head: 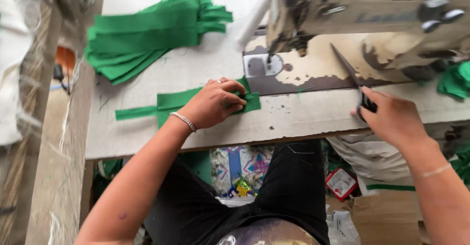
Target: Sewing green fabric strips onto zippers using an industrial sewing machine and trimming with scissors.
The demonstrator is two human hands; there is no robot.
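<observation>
While pressing green fabric strip flat on tabletop, our left hand fingers are spreading over soft, light cloth; right hand fingers are closing on scissors

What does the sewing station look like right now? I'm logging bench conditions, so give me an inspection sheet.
Surface: pale worn table with dark stains near the sewing machine.
Job's things: green fabric strip lying flat; scissors, blades pointing toward the machine.
Clutter: stack of green fabric strips at the far left of the table; more green fabric at the right edge.
Grippers: left hand presses on the strip; right hand grips the scissors.
Cables: nothing seen.
Surroundings: cardboard box, bags and packets on the floor under the table.
</observation>
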